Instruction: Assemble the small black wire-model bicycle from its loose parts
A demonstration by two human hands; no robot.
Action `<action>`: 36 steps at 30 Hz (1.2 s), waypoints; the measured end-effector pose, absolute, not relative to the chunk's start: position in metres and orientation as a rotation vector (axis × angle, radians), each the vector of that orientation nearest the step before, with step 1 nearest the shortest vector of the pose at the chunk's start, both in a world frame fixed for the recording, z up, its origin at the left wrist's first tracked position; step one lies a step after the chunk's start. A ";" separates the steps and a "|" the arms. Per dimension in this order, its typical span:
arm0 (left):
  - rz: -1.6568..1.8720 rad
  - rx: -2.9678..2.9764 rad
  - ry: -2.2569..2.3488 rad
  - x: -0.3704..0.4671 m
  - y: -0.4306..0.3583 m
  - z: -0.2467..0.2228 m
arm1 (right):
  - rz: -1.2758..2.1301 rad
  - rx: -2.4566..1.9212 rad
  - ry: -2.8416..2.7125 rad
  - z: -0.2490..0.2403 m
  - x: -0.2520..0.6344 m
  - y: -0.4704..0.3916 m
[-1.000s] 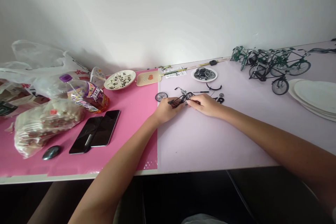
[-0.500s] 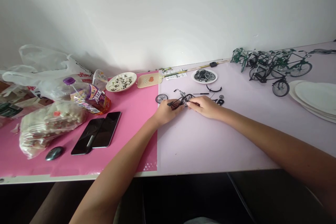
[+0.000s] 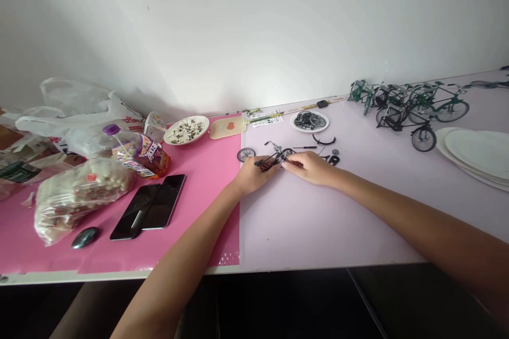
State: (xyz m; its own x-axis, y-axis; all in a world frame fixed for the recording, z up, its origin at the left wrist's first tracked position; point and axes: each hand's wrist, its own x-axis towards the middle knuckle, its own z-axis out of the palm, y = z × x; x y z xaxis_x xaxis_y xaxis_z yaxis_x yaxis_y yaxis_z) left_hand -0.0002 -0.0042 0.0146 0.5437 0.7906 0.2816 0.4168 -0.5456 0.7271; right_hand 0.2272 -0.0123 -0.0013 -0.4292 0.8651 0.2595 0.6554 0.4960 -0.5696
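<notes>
Between my hands is a small black model bicycle [image 3: 274, 154] with silver handlebars, partly covered by my fingers. My left hand [image 3: 254, 176] is closed around its saddle end and frame. The fingers of my right hand [image 3: 306, 166] pinch it at the wheel on the right. A loose spoked wheel [image 3: 246, 154] lies just beyond my left hand. Past my right hand are a thin black screwdriver [image 3: 305, 147], a curved black mudguard [image 3: 324, 141], a small round grey part [image 3: 335, 151] and black pieces [image 3: 333, 160].
A white plate [image 3: 293, 126] of wheels stands behind my hands. Several assembled model bicycles [image 3: 421, 106] and stacked white plates [image 3: 477, 151] are at right. On the pink left side lie two phones [image 3: 164, 201], a drink bottle [image 3: 139, 151], bags [image 3: 85, 190] and a bowl of small parts [image 3: 186, 130].
The camera view has tilted slightly, so everything sits a little lower in the frame. Both hands stay on the model bicycle, with only slight finger movement.
</notes>
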 end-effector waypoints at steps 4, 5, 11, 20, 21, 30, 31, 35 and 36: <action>0.818 2.188 0.974 0.000 -0.005 0.015 | 0.514 -1.238 -2.216 -0.004 0.228 -0.011; 0.814 2.191 0.983 0.001 -0.006 0.014 | 0.521 -1.241 -2.216 -0.004 0.228 -0.011; 0.870 2.206 1.019 0.004 -0.008 0.014 | 0.557 -1.229 -2.180 -0.007 0.229 -0.009; 1.020 2.176 0.989 0.009 -0.012 0.011 | 0.541 -1.258 -2.159 -0.010 0.228 -0.008; 1.025 2.175 0.989 0.009 -0.012 0.011 | 0.526 -1.257 -2.162 -0.009 0.228 -0.008; 1.076 2.266 0.988 0.007 -0.009 0.008 | 0.550 -1.180 -2.104 -0.005 0.225 -0.011; 1.078 2.284 0.988 0.007 -0.009 0.008 | 0.562 -1.187 -2.105 -0.006 0.225 -0.011; 1.090 2.359 0.974 0.006 -0.009 0.010 | 0.609 -1.217 -2.092 -0.009 0.227 -0.010; 1.094 2.373 0.964 0.006 -0.009 0.010 | 0.613 -1.223 -2.086 -0.010 0.227 -0.010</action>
